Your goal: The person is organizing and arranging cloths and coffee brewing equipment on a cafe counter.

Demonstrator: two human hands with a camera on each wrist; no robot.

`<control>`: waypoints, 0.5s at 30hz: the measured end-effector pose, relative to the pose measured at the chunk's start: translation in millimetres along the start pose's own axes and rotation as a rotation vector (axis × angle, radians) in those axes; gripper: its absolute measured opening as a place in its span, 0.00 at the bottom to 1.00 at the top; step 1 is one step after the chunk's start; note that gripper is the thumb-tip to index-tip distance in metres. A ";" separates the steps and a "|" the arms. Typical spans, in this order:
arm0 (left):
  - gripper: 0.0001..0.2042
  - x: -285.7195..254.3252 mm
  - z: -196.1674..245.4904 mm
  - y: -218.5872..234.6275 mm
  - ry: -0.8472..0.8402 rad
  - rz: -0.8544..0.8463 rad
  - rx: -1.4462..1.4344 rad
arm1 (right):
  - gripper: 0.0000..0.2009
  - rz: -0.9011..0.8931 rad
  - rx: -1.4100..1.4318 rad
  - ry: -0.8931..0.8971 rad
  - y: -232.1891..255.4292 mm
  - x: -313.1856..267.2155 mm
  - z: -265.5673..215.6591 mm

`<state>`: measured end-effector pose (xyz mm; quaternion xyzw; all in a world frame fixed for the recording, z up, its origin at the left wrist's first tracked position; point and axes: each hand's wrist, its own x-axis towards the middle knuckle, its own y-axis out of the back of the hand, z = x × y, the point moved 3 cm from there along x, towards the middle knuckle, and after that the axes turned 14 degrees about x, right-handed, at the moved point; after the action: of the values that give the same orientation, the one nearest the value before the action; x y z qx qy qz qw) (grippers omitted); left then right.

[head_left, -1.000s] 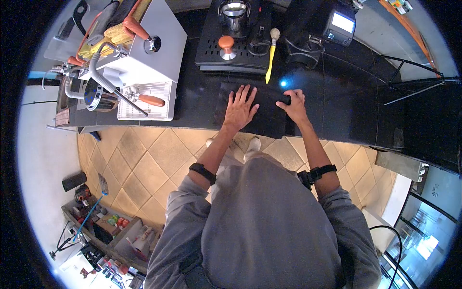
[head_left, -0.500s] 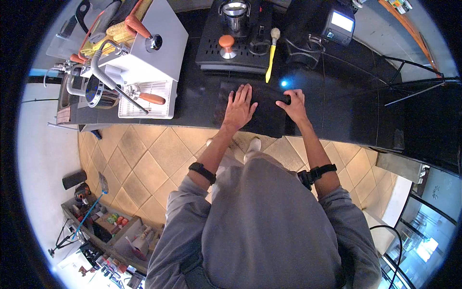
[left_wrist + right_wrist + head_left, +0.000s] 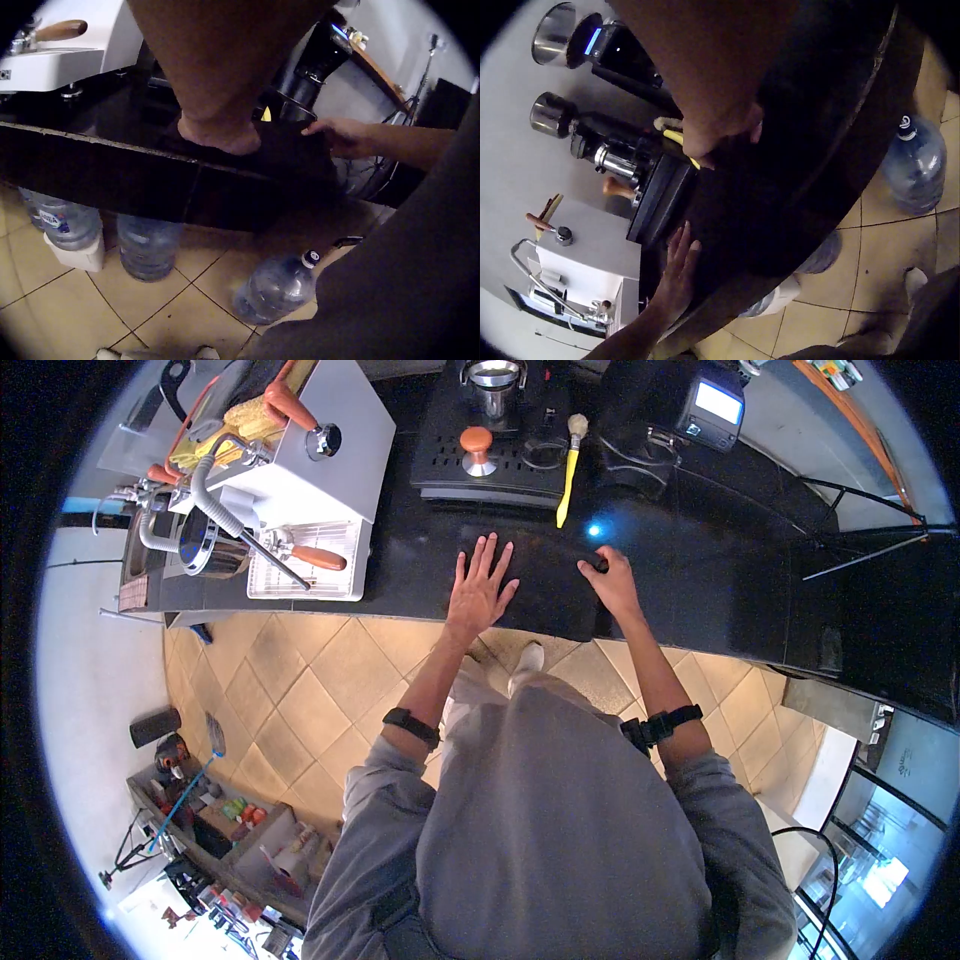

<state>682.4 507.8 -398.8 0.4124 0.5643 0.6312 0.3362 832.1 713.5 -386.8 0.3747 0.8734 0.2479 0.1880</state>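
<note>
A black cloth [image 3: 545,585] lies on the dark counter, its near edge reaching over the counter's front in the head view. My left hand [image 3: 482,588] rests flat at the left part of the cloth, fingers spread and pointing away from me. At the cloth's right edge my right hand [image 3: 614,578] has thumb and fingers curled, pinching a dark bit of the cloth between them. In the left wrist view the same right hand [image 3: 346,138] holds the black fabric by its side. Black on black, the cloth's outline is faint.
A white espresso machine [image 3: 335,470] with a wood-handled portafilter [image 3: 318,557] stands at left. Behind the hands are a black station [image 3: 490,492] with an orange-topped tamper [image 3: 477,450], a yellow brush [image 3: 569,475] and a grinder [image 3: 712,410]. Large water bottles [image 3: 274,289] stand on the floor.
My left hand has slid a little to the left, with its fingers spread. The right hand stays at the cloth's right edge, nearly unmoved.
</note>
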 end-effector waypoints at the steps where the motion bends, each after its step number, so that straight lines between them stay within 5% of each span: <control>1: 0.30 -0.5 1.1 -0.7 0.005 0.005 0.024 | 0.23 -0.042 0.131 -0.142 -0.7 -2.6 -4.3; 8: 0.31 -2.5 3.8 -3.4 0.031 0.014 0.069 | 0.24 0.011 0.321 -0.098 -21.2 -3.3 -35.8; 11: 0.31 -2.3 4.0 -1.9 0.033 0.035 0.073 | 0.24 0.036 0.295 0.140 -23.7 -1.3 -74.0; 13: 0.31 -2.5 2.8 3.4 0.026 0.030 0.033 | 0.28 -0.171 0.388 -0.139 -29.1 -2.0 -101.3; 15: 0.30 -3.9 -5.6 7.0 -0.011 -0.037 0.023 | 0.30 -0.235 0.517 -0.183 -43.7 -5.5 -122.6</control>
<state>679.3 500.9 -392.5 0.4092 0.5773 0.6161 0.3460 748.2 647.5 -312.2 0.3274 0.9243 -0.0413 0.1917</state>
